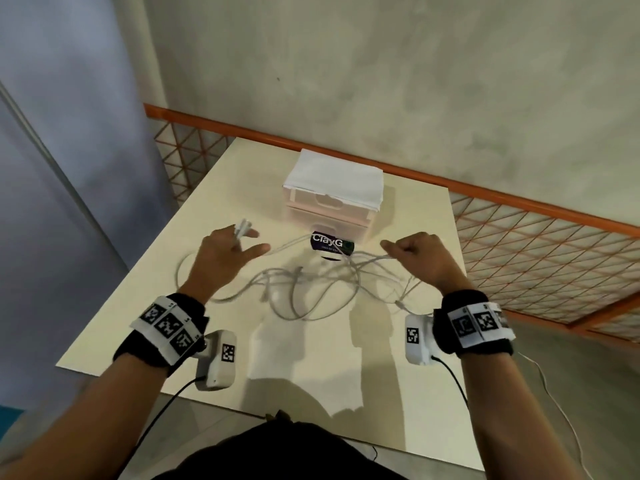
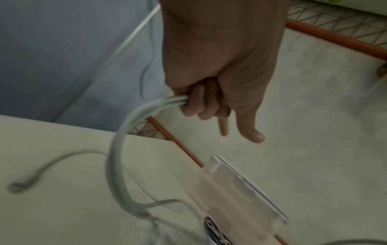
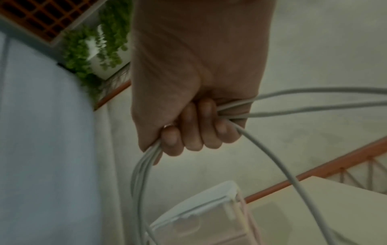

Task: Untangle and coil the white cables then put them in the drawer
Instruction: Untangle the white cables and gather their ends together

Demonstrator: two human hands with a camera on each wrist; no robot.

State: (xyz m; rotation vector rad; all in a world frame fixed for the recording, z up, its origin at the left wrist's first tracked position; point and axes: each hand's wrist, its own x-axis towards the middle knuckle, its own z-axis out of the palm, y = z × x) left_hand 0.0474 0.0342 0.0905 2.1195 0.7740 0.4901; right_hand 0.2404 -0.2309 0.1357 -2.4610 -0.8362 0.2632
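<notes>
Cables (image 1: 311,282) tangled on table (image 1: 311,348); wrist views show curled fingers (image 3: 190,129) gripping

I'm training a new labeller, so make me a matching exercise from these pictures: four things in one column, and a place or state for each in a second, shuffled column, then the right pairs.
Column one:
1. left hand
2. right hand
3. drawer unit
4. ClayG tub

Column two:
A. stands at the far side of the table, paper on top
B. fist closed round several strands of the white cables
C. sits right in front of the drawers
D. curled fingers grip cable ends, index and thumb extended

Pairs: 1-D, 2-B, 3-A, 4-C
</notes>
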